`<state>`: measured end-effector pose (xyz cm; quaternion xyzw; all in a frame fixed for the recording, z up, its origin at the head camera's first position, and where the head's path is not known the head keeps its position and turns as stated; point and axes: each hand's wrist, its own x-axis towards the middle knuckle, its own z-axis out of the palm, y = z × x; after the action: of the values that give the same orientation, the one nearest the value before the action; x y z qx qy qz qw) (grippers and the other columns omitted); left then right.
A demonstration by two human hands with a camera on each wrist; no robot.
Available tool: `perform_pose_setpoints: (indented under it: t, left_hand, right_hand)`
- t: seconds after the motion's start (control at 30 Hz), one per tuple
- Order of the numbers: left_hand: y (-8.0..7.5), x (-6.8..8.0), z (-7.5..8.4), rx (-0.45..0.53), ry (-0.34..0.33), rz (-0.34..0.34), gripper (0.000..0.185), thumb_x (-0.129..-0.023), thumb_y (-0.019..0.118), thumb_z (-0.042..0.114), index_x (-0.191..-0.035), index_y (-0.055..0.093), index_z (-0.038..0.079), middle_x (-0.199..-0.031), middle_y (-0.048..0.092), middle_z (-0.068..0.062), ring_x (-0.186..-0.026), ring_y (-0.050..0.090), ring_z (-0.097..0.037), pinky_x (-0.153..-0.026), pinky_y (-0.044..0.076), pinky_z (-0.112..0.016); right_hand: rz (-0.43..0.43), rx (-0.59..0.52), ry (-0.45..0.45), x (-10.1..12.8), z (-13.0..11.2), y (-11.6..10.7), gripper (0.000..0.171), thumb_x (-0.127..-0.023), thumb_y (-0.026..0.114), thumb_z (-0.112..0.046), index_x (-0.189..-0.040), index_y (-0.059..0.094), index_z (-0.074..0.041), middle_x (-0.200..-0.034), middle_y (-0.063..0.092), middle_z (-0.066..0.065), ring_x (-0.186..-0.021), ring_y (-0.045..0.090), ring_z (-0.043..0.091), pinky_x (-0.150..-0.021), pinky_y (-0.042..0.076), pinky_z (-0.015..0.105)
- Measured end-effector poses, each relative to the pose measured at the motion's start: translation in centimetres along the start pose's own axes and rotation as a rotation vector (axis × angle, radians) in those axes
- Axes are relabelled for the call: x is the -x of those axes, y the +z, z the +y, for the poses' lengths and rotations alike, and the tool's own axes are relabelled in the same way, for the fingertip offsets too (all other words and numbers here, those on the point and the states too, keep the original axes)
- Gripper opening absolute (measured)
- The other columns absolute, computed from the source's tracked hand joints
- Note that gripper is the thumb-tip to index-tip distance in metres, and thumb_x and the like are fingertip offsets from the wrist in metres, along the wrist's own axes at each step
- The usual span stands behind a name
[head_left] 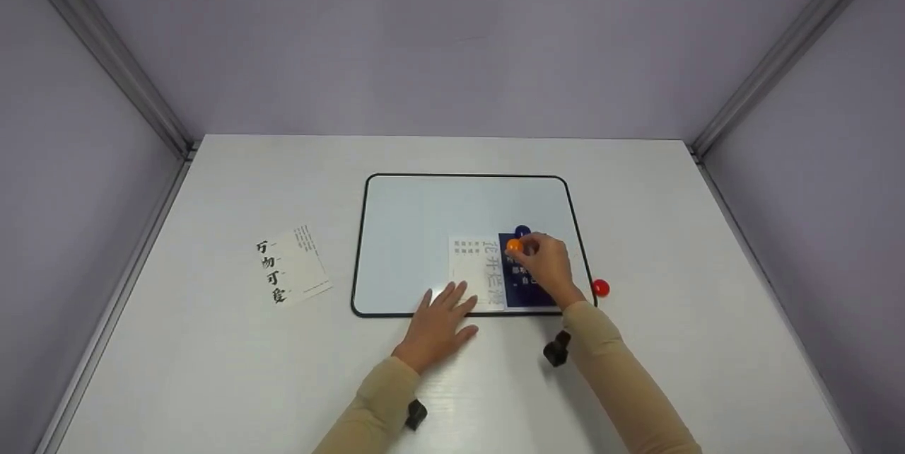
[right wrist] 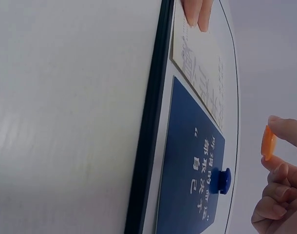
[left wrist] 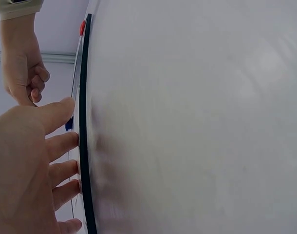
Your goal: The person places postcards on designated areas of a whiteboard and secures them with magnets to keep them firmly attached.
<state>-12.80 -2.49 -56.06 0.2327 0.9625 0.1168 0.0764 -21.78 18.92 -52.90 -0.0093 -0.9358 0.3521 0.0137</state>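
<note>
Two cards lie on a black-rimmed whiteboard (head_left: pixel 424 228) on the white worktop (head_left: pixel 212 369): a white card (head_left: pixel 475 271) and a blue card (head_left: pixel 520 288), the latter largely hidden under the right hand (head_left: pixel 548 266). That hand's fingers pinch an orange magnet (head_left: pixel 514 246) above the blue card. A blue magnet (head_left: pixel 522 231) pins its far edge. The left hand (head_left: pixel 440 323) presses flat, fingers straight, on the white card's near edge. A red magnet (head_left: pixel 600 288) sits right of the board; another white card (head_left: pixel 293 266) lies left. Printed characters are too small to read.

White desk (head_left: pixel 212 369), pale wood grain, filling the lower view. Plain lilac walls (head_left: pixel 438 37) closing in on three sides, grey metal corner rails (head_left: pixel 113 58) running down to the desk. Soft, even light throughout.
</note>
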Motion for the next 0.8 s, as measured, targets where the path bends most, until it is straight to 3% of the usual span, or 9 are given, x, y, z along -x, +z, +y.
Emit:
perform_pose_setpoints:
  t: [0.27,0.8]
  left_hand:
    - [0.5,0.0,0.1,-0.001,-0.001,0.008,0.053,-0.097,0.048,0.047,-0.144,0.046,0.022,-0.157,0.036,-0.004,-0.146,0.035,-0.023,-0.118,0.032,-0.051]
    - [0.1,0.0,0.0,0.004,0.006,0.015,0.053,-0.096,0.050,0.045,-0.143,0.047,0.020,-0.157,0.037,-0.005,-0.146,0.036,-0.025,-0.118,0.033,-0.052]
  right_hand:
    - [-0.005,0.014,0.001,0.0,-0.3,0.3,0.034,-0.083,0.075,-0.025,-0.104,0.070,0.001,-0.074,0.060,0.008,-0.063,0.049,0.014,-0.058,0.038,0.022]
    - [-0.021,0.023,0.015,-0.4,-1.2,1.3,0.034,-0.084,0.074,-0.026,-0.106,0.070,-0.001,-0.080,0.065,0.010,-0.065,0.052,0.014,-0.058,0.041,0.021]
